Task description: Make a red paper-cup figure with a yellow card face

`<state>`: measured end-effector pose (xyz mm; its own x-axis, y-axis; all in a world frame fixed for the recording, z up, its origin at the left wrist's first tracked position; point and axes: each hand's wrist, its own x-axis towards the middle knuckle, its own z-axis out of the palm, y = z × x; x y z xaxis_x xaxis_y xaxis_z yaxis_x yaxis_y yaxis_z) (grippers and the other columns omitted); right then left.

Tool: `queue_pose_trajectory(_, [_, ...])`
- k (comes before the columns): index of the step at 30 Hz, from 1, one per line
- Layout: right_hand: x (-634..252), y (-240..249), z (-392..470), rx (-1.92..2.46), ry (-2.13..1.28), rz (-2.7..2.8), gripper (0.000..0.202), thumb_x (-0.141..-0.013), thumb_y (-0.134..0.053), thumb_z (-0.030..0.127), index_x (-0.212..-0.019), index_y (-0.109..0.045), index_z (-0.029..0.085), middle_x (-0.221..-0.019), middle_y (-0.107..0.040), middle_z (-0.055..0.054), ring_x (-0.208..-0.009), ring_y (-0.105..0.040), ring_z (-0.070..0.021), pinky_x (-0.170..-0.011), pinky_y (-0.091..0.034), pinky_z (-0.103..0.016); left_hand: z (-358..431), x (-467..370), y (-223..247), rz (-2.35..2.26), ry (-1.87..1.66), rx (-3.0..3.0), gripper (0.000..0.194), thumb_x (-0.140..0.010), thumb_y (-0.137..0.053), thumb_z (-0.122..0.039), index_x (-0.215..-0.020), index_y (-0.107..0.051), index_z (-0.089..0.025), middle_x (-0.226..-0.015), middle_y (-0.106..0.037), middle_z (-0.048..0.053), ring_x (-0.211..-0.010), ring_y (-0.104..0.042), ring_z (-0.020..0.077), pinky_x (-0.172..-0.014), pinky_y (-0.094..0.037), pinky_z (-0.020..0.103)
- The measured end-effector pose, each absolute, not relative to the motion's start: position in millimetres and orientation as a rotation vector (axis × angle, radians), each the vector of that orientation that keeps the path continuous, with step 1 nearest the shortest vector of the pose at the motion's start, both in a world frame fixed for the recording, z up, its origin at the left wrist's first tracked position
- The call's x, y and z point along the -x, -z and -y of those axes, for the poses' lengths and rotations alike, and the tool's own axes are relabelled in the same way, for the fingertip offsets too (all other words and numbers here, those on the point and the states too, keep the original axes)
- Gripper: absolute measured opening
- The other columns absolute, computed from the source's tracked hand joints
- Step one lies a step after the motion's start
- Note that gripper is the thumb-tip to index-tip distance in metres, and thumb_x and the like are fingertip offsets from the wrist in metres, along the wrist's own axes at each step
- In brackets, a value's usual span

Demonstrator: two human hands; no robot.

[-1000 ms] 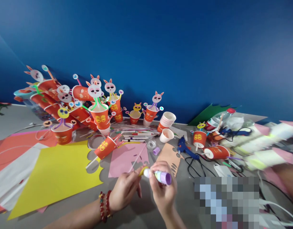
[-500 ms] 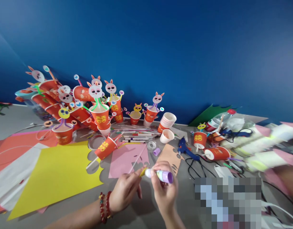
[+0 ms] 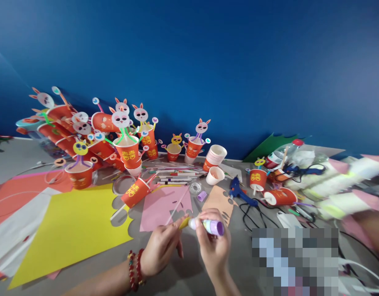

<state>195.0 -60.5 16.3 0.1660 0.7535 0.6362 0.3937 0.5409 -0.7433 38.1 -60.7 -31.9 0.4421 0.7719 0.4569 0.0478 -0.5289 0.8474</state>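
Note:
Between the fingers of my left hand [image 3: 161, 246] is a small yellow paper piece [image 3: 185, 223], its outline partly covered by the fingertips. My right hand [image 3: 214, 246] grips a glue stick [image 3: 209, 226] with a purple base, its white tip at the edge of the yellow piece. A loose purple cap [image 3: 202, 196] lies on the table beyond the hands, beside a clear tape roll [image 3: 195, 188]. Pink paper [image 3: 158, 209] with cut-outs lies past my left hand, and peach paper [image 3: 216, 199] with cut-outs past my right.
A yellow sheet [image 3: 69, 234] covers the left of the table. Red paper cups with animal heads, such as one cup [image 3: 127, 153], crowd the back left. A blue glue gun [image 3: 239, 192] with its black cord lies right of the peach paper. Another person's arm [image 3: 373, 232] shows at far right.
The glue stick and the yellow piece have shifted only slightly against each other; more of the yellow shows. Both hands keep their hold. The view has moved a little.

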Motion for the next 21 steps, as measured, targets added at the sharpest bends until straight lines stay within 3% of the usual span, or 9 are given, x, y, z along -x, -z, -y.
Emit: queue_pose_trajectory(21, [-189.4, -12.8, 66.1, 1.044, -0.332, 1.542, 0.013, -0.087, -0.058, 0.007, -0.087, -0.055, 0.020, -0.080, -0.057, -0.003, -0.078, -0.059, -0.0182, -0.070, -0.051, -0.032, 61.7, -39.5, 33.9, -0.758, -1.089, -1.867, 0.042, -0.103, -0.033, -0.022, -0.143, -0.042, -0.018, -0.063, -0.064, 0.000, -0.048, -0.065, 0.0132, -0.054, -0.051, 0.021])
